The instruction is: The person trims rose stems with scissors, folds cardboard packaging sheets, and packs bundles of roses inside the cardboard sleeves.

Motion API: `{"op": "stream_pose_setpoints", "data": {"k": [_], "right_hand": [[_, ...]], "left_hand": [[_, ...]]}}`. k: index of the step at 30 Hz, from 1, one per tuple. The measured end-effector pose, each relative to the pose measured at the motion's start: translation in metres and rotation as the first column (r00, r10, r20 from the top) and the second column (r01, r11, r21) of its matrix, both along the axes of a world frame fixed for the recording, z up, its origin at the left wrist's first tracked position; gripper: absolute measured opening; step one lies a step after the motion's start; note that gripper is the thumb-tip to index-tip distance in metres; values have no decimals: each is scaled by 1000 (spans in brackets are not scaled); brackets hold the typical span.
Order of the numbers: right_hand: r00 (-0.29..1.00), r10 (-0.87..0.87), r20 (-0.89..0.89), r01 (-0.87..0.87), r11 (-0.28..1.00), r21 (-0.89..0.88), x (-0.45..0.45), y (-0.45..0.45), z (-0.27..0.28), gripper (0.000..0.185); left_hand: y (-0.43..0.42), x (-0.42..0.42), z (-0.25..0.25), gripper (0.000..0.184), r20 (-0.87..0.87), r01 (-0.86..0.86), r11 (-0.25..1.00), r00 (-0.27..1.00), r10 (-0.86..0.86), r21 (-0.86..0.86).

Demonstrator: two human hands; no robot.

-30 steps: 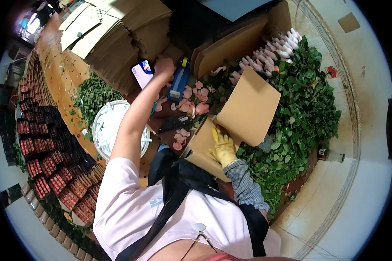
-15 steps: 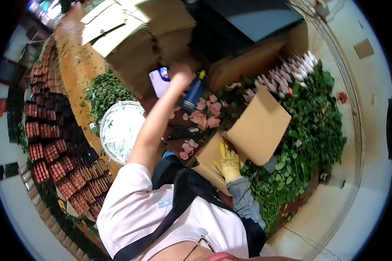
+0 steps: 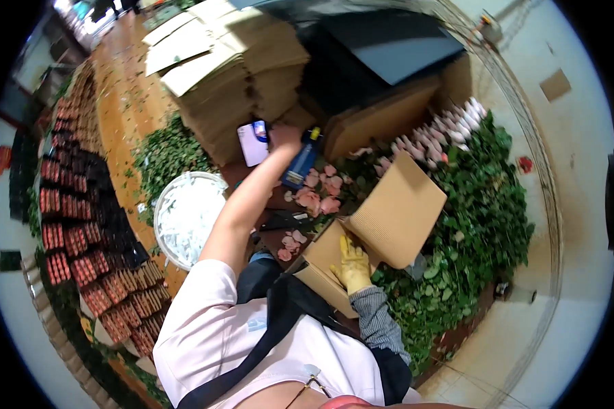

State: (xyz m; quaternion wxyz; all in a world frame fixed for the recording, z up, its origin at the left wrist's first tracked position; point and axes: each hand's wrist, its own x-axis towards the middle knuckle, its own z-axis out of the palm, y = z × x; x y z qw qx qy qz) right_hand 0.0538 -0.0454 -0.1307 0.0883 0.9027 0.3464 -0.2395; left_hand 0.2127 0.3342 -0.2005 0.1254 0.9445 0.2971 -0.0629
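Observation:
My left hand (image 3: 285,138) is bare and stretched forward. It lies between a lilac phone (image 3: 252,144) and a dark blue carton (image 3: 301,161) with a yellow item on top, against the foot of a stack of cardboard (image 3: 215,109). Its fingers are not clear enough to tell whether they hold anything. My right hand (image 3: 353,267), in a yellow glove, rests inside an open cardboard box (image 3: 323,289) with its fingers spread. The box's raised flap (image 3: 402,210) leans to the right. Pink roses (image 3: 314,194) lie just beyond the box.
A white bucket (image 3: 158,221) of pale pieces stands at left. Leafy stems (image 3: 481,225) and wrapped pink blooms (image 3: 447,133) fill the right side. Dark tools (image 3: 286,220) lie before me. Rows of packed flowers (image 3: 68,204) line the far left.
The view has shifted slightly, so more of the cardboard stack shows. My left hand stays beside the phone, and my gloved right hand remains spread in the box.

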Motion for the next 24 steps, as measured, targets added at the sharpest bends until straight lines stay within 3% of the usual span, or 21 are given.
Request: {"op": "stream_pose_setpoints", "data": {"k": [1, 2, 3, 5, 6, 8, 10, 12, 14, 15, 16, 18, 19, 20, 21, 22, 24], "right_hand": [[997, 39, 64, -43, 997, 64, -1, -6, -6, 101], [998, -1, 69, -4, 998, 66, -1, -8, -7, 101], [998, 17, 64, -22, 997, 75, -2, -9, -7, 101], [998, 31, 47, -34, 998, 47, -1, -6, -4, 101], [1000, 27, 12, -27, 999, 16, 0, -5, -2, 102], [1000, -5, 17, 4, 998, 62, -3, -7, -5, 103], [996, -51, -78, 52, 999, 2, -1, -4, 0, 100], [993, 23, 114, -37, 991, 127, -7, -15, -19, 98], [997, -6, 75, -5, 990, 141, -5, -13, -22, 96], [999, -23, -40, 26, 996, 80, 0, -8, -11, 91], [987, 22, 159, -44, 990, 134, -7, -16, -41, 78], [999, 0, 45, -2, 999, 45, -2, -9, -27, 67], [966, -138, -220, 135, 990, -29, 7, 3, 16, 84], [971, -159, -180, 163, 987, 8, 6, 3, 2, 80], [981, -143, -131, 141, 990, -20, 4, 5, 3, 67], [988, -129, -84, 125, 991, -52, 1, 7, 5, 57], [986, -73, -148, 54, 990, -130, 5, 4, -32, 57]], "left_hand": [[-4, -2, -3, 33, 73, -12, 993, 997, 4, 115], [-1, 4, -1, 34, -68, 3, 996, 998, 4, 94], [3, 5, 0, 32, -66, 36, 995, 997, -29, 95], [7, -3, 34, 33, -97, 94, 995, 991, -91, 27], [24, 5, 10, 43, -67, 171, 985, 983, -170, 10], [27, -1, 57, 51, -127, 169, 982, 976, -179, -87], [33, -14, 84, 71, -5, 119, 991, 993, -120, -65], [13, -58, 141, 95, 270, 106, 975, 962, -50, -197], [-5, -106, 151, 111, 651, 308, 908, 757, -54, -284], [-21, -133, 176, 115, 544, 386, 701, 839, 3, -599], [-34, -154, 195, 119, 414, 369, 405, 910, 26, -837], [-46, -168, 163, 115, 306, 319, 25, 928, -214, -948], [-55, -172, 138, 111, 274, 230, -172, 911, -308, -958], [-66, -177, 98, 89, 178, 114, -207, 930, -321, -972], [-91, -177, 103, 63, 49, 26, -68, 935, -351, -997], [-106, -167, 87, 43, 49, -62, -217, 881, -471, -974], [-137, -161, 66, 29, -91, -211, -249, 903, -419, -945]]}}
